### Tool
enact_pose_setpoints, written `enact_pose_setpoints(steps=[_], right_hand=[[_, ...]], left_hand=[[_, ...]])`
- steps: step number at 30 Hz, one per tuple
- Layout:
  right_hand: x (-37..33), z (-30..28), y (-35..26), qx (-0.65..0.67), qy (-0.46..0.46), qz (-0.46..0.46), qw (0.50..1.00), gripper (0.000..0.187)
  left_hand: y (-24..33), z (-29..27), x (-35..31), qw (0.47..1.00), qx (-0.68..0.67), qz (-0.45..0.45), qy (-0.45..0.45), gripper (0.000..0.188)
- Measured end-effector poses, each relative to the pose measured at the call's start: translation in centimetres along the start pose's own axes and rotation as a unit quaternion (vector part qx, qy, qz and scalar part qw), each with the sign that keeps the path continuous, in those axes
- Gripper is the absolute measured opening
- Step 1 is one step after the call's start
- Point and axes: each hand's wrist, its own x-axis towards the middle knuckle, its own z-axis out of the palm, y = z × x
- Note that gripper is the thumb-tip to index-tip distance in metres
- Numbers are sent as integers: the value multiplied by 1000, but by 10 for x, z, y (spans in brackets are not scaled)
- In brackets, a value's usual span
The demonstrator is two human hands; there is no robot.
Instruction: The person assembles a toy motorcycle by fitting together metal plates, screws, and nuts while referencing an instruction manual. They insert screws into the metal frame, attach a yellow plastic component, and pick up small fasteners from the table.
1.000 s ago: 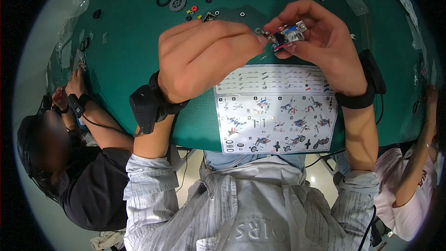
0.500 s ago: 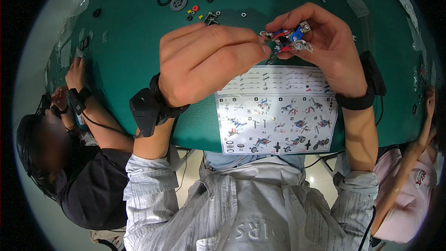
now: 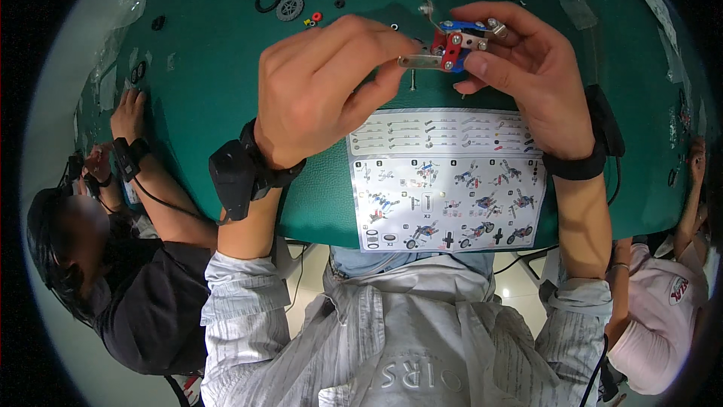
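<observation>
Two hands met on one small metal model [image 3: 454,39], red and blue, above the green desk [image 3: 203,76]. Your right hand [image 3: 527,83] gripped it; your left hand [image 3: 324,87] pinched its silver strip. Instruction sheet [image 3: 444,181] lay below.

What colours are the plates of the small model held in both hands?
Red and blue plates on the small model, with silver metal strips; the head view shows it.
</observation>
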Motion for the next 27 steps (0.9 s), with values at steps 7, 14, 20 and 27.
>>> enact_pose_setpoints(steps=[7,14,20,27], right_hand=[[2,-1,1,10,-7,3,1000,44],[3,2,5,-13,-33,-2,999,52],[1,3,6,12,-66,5,998,51],[1,3,8,6,-112,21,993,49]], left_hand=[[3,-1,5,999,-18,42,22,29],[9,0,4,996,-29,61,64,30],[15,-2,6,994,-41,68,71,31],[13,-1,6,992,-62,85,66,32]])
